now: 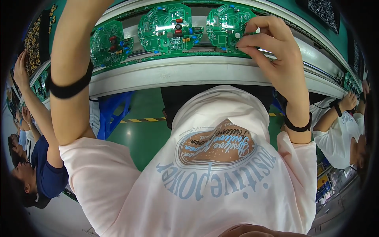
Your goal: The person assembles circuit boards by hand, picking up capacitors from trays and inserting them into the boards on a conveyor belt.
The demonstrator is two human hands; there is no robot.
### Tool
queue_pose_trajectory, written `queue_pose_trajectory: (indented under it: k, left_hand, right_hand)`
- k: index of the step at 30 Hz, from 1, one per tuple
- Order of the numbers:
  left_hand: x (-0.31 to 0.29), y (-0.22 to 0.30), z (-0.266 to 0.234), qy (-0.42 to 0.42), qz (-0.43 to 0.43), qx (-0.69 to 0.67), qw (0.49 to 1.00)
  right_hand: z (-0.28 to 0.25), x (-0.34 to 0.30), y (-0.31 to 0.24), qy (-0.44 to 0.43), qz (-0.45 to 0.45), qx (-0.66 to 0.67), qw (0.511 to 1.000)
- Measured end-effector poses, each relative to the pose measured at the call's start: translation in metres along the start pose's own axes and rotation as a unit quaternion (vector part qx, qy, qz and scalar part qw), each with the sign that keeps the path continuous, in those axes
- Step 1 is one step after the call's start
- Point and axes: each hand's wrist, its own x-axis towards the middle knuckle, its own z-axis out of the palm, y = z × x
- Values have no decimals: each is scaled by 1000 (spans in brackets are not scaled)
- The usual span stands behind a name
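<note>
My right hand (pixel 272 43) is over the right edge of a green circuit board (pixel 221 29). Its thumb and forefinger are drawn close together at the board, and any small part between them is too hidden to name. Beside the fingertips a small white disc (pixel 237 35) shows on the board. My left arm (pixel 73 79), with a black band on it, reaches up past the top edge, so the left hand is out of sight. Two more boards lie to the left: a middle board (pixel 166 31) and a left board (pixel 106 43), both carrying red, blue and black parts.
The boards sit along a conveyor with a pale metal rail (pixel 177 73) in front. Gold-coloured small parts (pixel 37 37) lie at far left, near a co-worker's hand (pixel 21 73). Another co-worker's hand (pixel 347 101) is at far right. A dark parts tray (pixel 323 14) stands at the back right.
</note>
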Motion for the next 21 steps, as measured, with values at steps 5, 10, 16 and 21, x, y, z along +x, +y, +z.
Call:
queue_pose_trajectory:
  k: [5, 10, 16, 21]
  left_hand:
    - [-40, 32, -15, -24, -62, -61, 996]
    - [-78, 31, -12, -40, -192, -194, 961]
    - [-114, 26, 0, -26, -192, -292, 937]
    - [-125, 38, 3, -24, -249, -310, 917]
  right_hand:
    - [1, -5, 4, -3, -20, -13, 1000]
    - [-1, -7, 3, -8, -2, -8, 1000]
    - [-2, -8, 7, -17, -12, -21, 1000]
    - [-1, -8, 11, -11, -44, -35, 998]
